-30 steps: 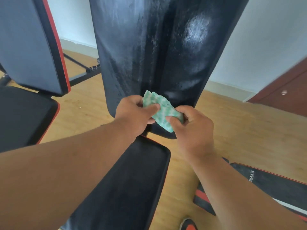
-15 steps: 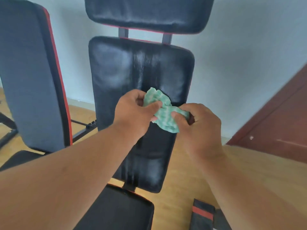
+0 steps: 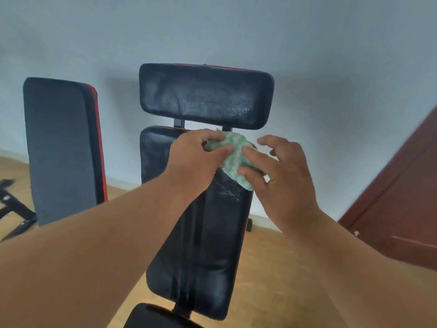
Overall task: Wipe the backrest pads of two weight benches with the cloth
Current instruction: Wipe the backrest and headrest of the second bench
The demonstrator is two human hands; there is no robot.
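Observation:
A green and white cloth (image 3: 235, 158) is bunched near the top right of the upright black backrest pad (image 3: 201, 245) of the middle bench. My left hand (image 3: 194, 159) pinches the cloth's left side. My right hand (image 3: 281, 176) grips its right side with thumb and forefinger, its other fingers spread. Above sits a separate black headrest pad (image 3: 205, 95). A second bench's backrest pad (image 3: 61, 147), black with a red edge, stands upright to the left, untouched by either hand.
The black seat pad (image 3: 151, 317) of the middle bench shows at the bottom. Black frame legs (image 3: 14, 209) lie on the wooden floor at left. A dark red door (image 3: 402, 209) stands at right. A pale wall is behind the benches.
Both hands have carried the cloth up from the pad's lower end to its top; the view has tilted upward. My right hand's fingers have spread apart.

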